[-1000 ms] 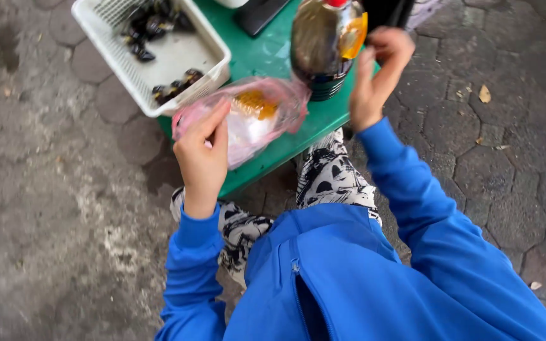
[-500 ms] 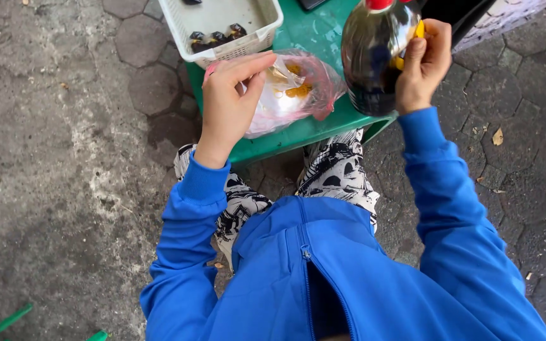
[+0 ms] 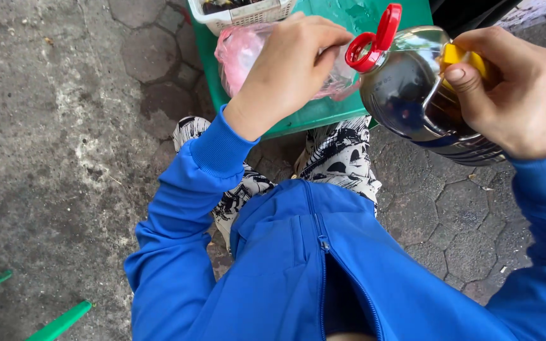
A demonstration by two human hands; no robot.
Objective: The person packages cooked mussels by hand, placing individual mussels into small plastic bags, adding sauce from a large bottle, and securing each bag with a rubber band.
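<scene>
My right hand (image 3: 516, 95) grips a big clear plastic bottle (image 3: 412, 95) of dark liquid by its handle, tilted so its neck points left. The bottle's red flip cap (image 3: 377, 39) stands open. My left hand (image 3: 292, 66) is closed on the mouth of a pink plastic bag (image 3: 242, 47) that lies on a green table (image 3: 311, 113). The bottle's spout sits right beside my left hand's fingers. The bag's contents are hidden behind that hand.
A white slotted basket (image 3: 257, 14) with dark shells in it stands at the table's far edge. My knees in black-and-white patterned trousers (image 3: 336, 155) sit under the table edge. Grey paving lies all around. Green bars (image 3: 58, 322) lie at the lower left.
The bottle came down, nearer to me, and tipped over towards the bag, its red cap now flipped open. My left hand shifted right along the bag towards the spout.
</scene>
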